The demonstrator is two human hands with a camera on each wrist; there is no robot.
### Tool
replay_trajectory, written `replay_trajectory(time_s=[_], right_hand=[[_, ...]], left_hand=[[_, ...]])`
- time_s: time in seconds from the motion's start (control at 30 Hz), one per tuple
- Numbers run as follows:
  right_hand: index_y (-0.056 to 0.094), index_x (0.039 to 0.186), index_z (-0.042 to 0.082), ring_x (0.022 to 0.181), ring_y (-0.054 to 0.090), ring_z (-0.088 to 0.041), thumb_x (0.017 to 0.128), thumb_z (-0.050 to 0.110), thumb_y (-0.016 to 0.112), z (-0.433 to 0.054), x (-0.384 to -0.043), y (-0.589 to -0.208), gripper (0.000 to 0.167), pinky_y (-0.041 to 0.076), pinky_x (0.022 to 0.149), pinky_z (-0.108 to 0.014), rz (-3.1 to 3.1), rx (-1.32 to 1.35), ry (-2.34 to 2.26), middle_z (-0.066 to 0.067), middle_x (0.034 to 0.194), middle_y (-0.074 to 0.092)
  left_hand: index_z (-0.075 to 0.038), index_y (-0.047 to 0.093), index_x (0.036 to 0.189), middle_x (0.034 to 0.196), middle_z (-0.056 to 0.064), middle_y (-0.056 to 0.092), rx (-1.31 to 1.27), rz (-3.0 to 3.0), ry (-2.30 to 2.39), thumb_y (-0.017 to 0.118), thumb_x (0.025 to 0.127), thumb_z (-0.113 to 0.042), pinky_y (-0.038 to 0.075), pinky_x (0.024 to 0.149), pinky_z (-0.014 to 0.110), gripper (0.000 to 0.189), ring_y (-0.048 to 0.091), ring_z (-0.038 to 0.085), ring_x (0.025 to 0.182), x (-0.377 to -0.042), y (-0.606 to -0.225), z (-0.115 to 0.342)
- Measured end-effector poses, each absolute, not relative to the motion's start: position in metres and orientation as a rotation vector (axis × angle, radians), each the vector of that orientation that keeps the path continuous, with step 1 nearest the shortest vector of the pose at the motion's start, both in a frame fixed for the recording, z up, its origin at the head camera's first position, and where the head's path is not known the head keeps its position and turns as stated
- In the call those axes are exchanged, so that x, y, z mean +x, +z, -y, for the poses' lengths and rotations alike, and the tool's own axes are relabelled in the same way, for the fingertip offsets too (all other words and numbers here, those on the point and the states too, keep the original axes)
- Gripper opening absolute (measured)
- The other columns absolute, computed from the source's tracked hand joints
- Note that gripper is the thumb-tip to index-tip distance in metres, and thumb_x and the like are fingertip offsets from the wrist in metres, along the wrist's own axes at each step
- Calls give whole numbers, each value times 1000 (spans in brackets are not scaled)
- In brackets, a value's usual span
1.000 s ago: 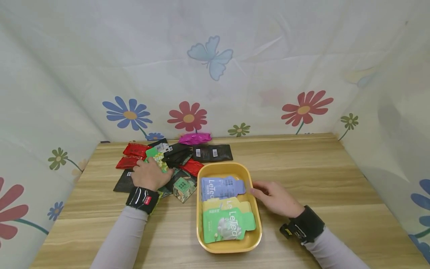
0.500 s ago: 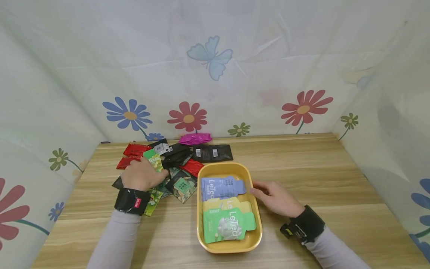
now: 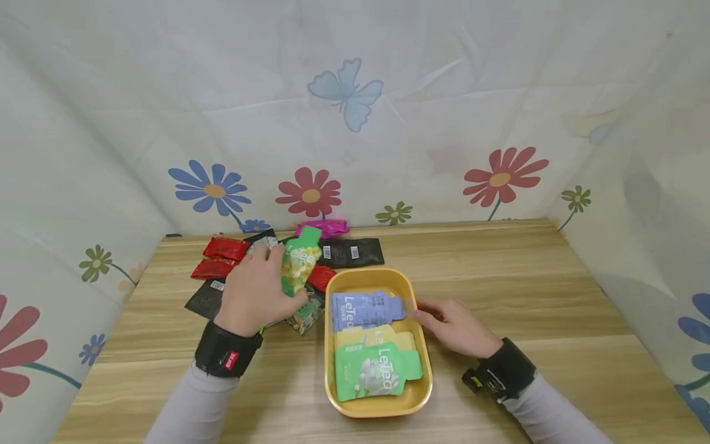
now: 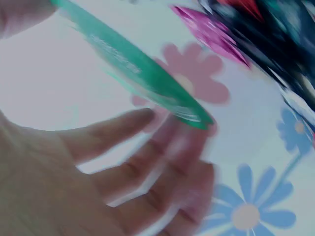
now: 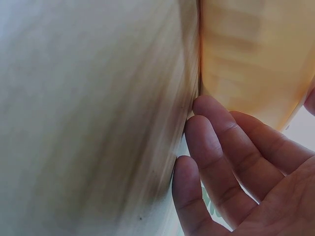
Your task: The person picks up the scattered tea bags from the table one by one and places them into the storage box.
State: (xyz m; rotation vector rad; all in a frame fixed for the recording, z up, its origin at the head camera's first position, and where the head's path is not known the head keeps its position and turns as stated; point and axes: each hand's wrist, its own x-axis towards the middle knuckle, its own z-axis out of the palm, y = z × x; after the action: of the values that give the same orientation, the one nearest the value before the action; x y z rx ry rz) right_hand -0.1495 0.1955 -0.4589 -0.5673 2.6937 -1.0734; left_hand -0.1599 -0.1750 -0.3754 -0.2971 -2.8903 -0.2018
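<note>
My left hand (image 3: pixel 257 290) is raised over the pile of packets, pinching a green-and-yellow tea packet (image 3: pixel 299 262) labelled LeTea between thumb and fingers. In the left wrist view this tea packet (image 4: pixel 142 73) is seen nearly edge-on, its lower end at the fingertips. A yellow tray (image 3: pixel 383 408) stands right of the pile. Inside it lie a blue packet (image 3: pixel 357 311), a yellow packet (image 3: pixel 355 336) and, in front, a green packet (image 3: pixel 366 373). My right hand (image 3: pixel 460 327) rests at the tray's right side, fingers extended along its outer wall (image 5: pixel 251 64), thumb by the rim.
Red packets (image 3: pixel 224 248) and a black packet (image 3: pixel 205 300) lie left in the pile. A long black packet (image 3: pixel 360 251) and a magenta packet (image 3: pixel 333 228) lie at the back. Bare wooden tabletop (image 3: pixel 499 271) extends right of the tray, and floral cloth (image 3: pixel 421 154) hangs behind.
My left hand has lifted the green-and-yellow tea packet from the pile and moved it right, toward the tray. My right hand and the tray have stayed in place.
</note>
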Motion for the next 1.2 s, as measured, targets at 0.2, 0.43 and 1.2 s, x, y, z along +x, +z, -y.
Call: replay_trajectory(time_s=[0.2,0.43,1.2], right_hand=[[69,135,14,113,70,-15,106,38,56,-195,-152,-458,40,56,97,-40,-2695,-592,-1079,0,127,74],[71,133,16,111,70,-13,107,39,55,-196,-154,-460,38,56,96,-39,-2695,-610,-1085,3,124,75],[70,132,13,103,70,-9,107,34,56,-199,-154,-459,36,56,89,-29,-2670,-656,-1107,3,119,76]], left_hand=[[-8,58,140,115,8,61,-619,2762,-297,78,68,-53,60,71,40,87,59,23,91,-152,-378,153],[-15,61,138,121,-3,58,-926,2699,-415,77,67,-45,57,76,31,79,52,16,101,-135,-374,131],[-34,27,164,163,-2,39,-1429,2841,-401,68,74,-82,49,111,50,110,48,23,140,-88,-369,98]])
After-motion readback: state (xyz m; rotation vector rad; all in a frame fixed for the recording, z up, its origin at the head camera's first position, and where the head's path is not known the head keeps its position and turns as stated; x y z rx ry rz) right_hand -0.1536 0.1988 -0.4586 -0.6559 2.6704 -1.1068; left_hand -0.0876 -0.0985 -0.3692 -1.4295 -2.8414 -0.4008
